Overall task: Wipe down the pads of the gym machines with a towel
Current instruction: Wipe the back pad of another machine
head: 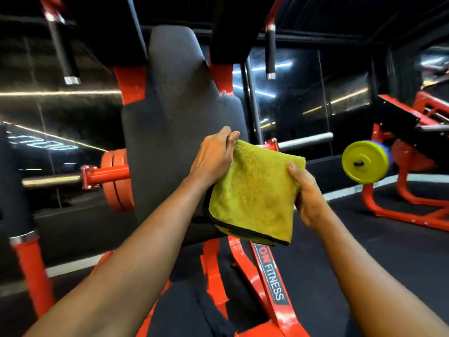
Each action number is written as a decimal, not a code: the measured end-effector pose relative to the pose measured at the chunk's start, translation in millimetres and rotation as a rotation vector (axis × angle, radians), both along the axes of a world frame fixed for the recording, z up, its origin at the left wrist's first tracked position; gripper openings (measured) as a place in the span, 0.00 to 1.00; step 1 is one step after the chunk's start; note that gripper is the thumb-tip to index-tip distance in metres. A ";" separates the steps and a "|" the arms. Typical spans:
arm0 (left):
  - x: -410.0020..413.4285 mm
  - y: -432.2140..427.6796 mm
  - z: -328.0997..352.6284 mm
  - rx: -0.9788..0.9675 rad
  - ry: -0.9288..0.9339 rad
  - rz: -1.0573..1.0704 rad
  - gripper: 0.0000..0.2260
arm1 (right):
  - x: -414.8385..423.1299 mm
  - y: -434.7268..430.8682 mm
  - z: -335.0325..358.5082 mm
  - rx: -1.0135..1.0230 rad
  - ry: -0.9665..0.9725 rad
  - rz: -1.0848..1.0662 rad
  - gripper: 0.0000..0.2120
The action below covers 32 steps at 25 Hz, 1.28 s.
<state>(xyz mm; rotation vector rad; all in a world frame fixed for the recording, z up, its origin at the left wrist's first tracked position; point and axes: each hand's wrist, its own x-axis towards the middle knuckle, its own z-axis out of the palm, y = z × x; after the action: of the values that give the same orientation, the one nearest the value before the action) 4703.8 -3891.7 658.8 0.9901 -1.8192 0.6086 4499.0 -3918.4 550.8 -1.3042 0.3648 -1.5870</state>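
A folded yellow-green towel (255, 190) with a black hem hangs in front of me, held by both hands. My left hand (213, 156) pinches its upper left corner. My right hand (306, 193) grips its right edge. Behind the towel stands the tall black back pad (175, 113) of a red-framed machine, narrow at the top and wider below. The towel hides the pad's lower right part and I cannot tell whether it touches the pad.
Red weight plates (116, 181) sit on a bar at the left. Two black hanging handles (269, 52) flank the pad's top. A yellow plate (364, 161) and another red machine (410, 166) stand at the right. A red frame rail (269, 283) runs across the dark floor below.
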 end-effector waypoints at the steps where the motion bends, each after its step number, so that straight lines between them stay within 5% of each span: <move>1: 4.5 11.7 8.1 0.002 -0.023 -0.006 0.16 | 6.2 13.9 1.0 0.028 -0.004 0.119 0.33; 3: 15.4 26.6 25.5 0.005 -0.091 -0.004 0.16 | 22.3 35.5 4.1 0.057 -0.054 0.260 0.42; 7: 53.3 34.1 47.3 0.035 -0.162 0.094 0.16 | 66.3 61.1 24.7 0.080 -0.168 0.356 0.23; 10: 91.9 12.7 69.0 0.096 -0.185 0.273 0.17 | 103.1 52.2 56.9 0.075 -0.186 0.400 0.21; 15: 144.5 -40.6 133.7 0.040 -0.110 0.419 0.09 | 170.7 -12.1 134.5 0.050 -0.253 0.146 0.21; 19: 213.6 -71.6 169.2 -0.142 -0.002 0.621 0.07 | 212.4 -66.6 230.3 -0.197 -0.321 -0.066 0.25; 23: 276.4 -105.7 185.5 -0.105 0.052 0.673 0.11 | 254.2 -104.2 327.7 -0.617 0.067 -0.627 0.24; 27: 307.3 -150.1 188.3 0.044 0.070 0.576 0.15 | 324.3 -184.7 348.1 -0.910 1.044 -1.076 0.31; 32: 325.9 -176.2 183.7 -0.099 0.078 0.477 0.13 | 341.7 -233.6 335.4 -1.136 1.098 -0.953 0.38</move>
<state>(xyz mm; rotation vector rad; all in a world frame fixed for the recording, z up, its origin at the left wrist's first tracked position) 5029.7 -4067.9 842.5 1.3713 -1.4725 0.9236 4840.7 -4152.0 886.2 -3.2452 0.9062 -1.6638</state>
